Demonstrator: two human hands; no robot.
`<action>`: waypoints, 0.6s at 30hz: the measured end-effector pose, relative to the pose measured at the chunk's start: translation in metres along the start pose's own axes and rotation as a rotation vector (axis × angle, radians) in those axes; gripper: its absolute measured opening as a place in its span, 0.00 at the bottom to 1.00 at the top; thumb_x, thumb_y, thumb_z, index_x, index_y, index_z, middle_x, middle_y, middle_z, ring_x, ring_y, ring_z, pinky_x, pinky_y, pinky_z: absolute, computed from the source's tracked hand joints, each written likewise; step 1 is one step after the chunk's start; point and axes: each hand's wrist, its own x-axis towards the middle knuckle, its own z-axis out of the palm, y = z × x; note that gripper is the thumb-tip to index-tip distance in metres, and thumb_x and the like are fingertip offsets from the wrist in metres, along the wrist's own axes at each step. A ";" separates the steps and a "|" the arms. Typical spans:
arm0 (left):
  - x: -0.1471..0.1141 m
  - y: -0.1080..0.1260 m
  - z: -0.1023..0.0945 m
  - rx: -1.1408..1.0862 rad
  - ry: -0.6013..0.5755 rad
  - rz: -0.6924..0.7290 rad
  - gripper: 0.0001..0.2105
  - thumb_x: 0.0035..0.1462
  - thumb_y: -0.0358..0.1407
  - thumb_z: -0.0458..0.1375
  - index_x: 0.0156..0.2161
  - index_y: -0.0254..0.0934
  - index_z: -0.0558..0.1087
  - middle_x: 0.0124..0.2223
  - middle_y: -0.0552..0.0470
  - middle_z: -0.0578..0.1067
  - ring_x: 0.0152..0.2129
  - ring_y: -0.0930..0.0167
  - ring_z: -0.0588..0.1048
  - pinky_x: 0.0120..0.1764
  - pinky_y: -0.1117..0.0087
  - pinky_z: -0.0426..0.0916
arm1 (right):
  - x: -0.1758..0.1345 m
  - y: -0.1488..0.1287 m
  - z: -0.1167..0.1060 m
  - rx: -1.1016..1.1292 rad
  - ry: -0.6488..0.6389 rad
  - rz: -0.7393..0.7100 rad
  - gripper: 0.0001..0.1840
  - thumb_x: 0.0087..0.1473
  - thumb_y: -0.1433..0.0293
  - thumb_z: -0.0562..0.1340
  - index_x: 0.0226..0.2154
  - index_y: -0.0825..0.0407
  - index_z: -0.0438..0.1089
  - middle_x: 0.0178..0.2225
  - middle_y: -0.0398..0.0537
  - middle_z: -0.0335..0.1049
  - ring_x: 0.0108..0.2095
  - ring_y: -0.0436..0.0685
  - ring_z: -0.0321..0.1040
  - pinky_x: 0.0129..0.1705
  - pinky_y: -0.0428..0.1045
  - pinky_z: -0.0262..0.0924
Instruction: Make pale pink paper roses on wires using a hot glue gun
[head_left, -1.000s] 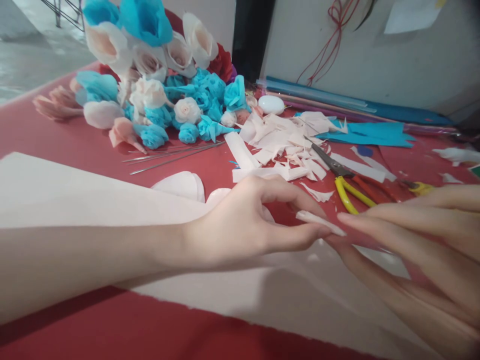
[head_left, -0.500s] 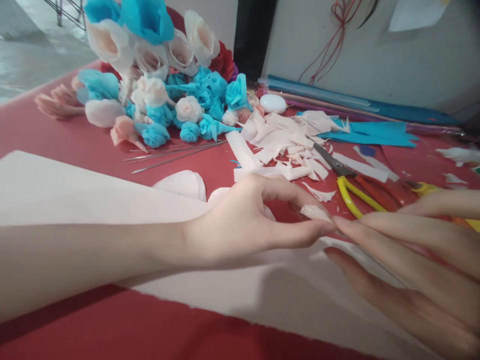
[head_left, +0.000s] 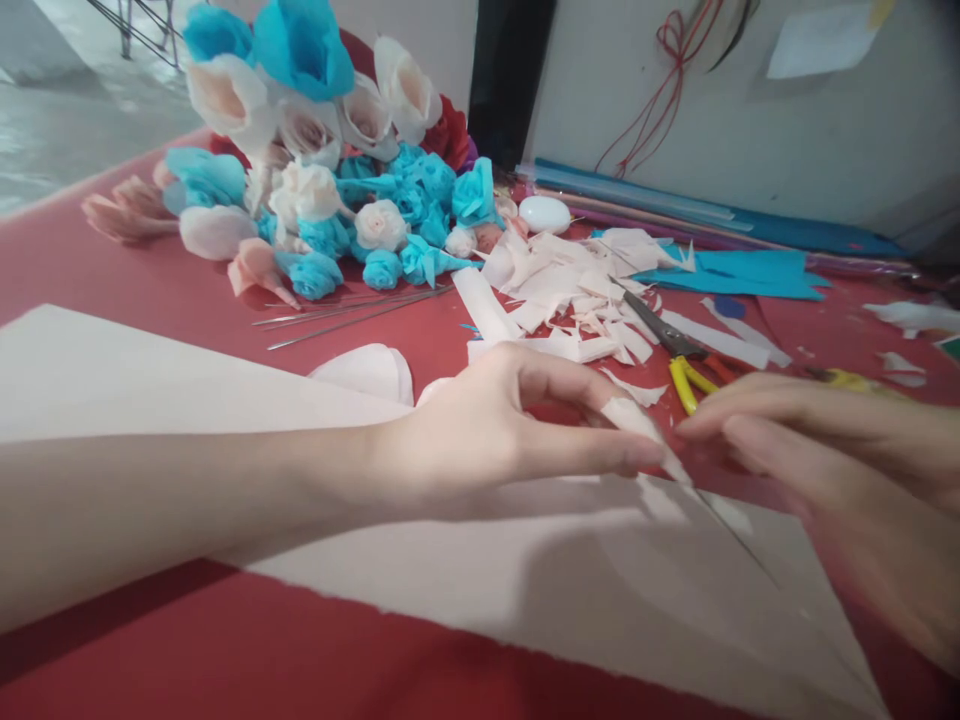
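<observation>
My left hand [head_left: 480, 430] pinches a small pale paper flower bud [head_left: 634, 418] between thumb and fingers. The bud is wrapped at the top of a thin wire stem [head_left: 739, 545], which slants down to the right. My right hand [head_left: 832, 450] is just right of the bud, apart from it, its fingers stretched out and slightly blurred, with nothing seen in them. Under both hands lies a large pale paper sheet [head_left: 450, 570]. Rounded pale paper petals [head_left: 364, 372] rest behind my left wrist. Beyond my right fingertips lie scissors [head_left: 667, 335], their handles partly hidden by that hand.
Blue, white and pink paper flowers [head_left: 375, 220] are heaped at the back left, with bare wires [head_left: 352, 315] before them. Pale paper scraps [head_left: 562, 280] and blue paper strips [head_left: 735, 272] cover the back middle of the red table [head_left: 300, 650]. A white oval object [head_left: 545, 213] sits behind the scraps.
My right hand has drawn away from the bud and wire, and its fingers no longer touch them. More of the bud and stem shows now. The left hand keeps its pinch.
</observation>
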 end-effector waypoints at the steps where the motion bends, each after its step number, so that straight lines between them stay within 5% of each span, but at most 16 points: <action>1: 0.000 0.000 0.000 0.004 -0.027 0.010 0.04 0.50 0.33 0.60 0.31 0.34 0.75 0.33 0.51 0.76 0.33 0.71 0.74 0.38 0.73 0.71 | 0.001 0.003 0.000 0.079 -0.083 0.076 0.07 0.48 0.60 0.64 0.24 0.44 0.72 0.25 0.41 0.69 0.23 0.51 0.64 0.20 0.42 0.58; 5: 0.000 0.000 0.001 -0.026 -0.096 0.044 0.04 0.51 0.29 0.58 0.32 0.33 0.75 0.34 0.50 0.76 0.34 0.71 0.75 0.40 0.72 0.71 | 0.003 0.006 0.004 0.287 -0.397 0.344 0.15 0.43 0.53 0.64 0.21 0.47 0.73 0.17 0.44 0.64 0.18 0.49 0.59 0.16 0.39 0.53; 11: 0.000 -0.001 0.002 -0.035 -0.084 0.036 0.04 0.50 0.30 0.59 0.32 0.33 0.75 0.33 0.50 0.76 0.32 0.71 0.75 0.38 0.71 0.72 | 0.000 -0.002 0.011 0.549 -0.461 0.612 0.16 0.38 0.55 0.69 0.20 0.51 0.73 0.16 0.41 0.59 0.15 0.40 0.47 0.14 0.34 0.43; 18: 0.001 0.003 -0.003 -0.137 -0.136 -0.018 0.04 0.53 0.29 0.57 0.30 0.32 0.75 0.31 0.50 0.77 0.33 0.73 0.75 0.39 0.74 0.70 | 0.004 0.007 0.017 0.887 -0.603 0.632 0.05 0.49 0.64 0.64 0.26 0.47 0.74 0.19 0.40 0.65 0.12 0.44 0.59 0.10 0.34 0.54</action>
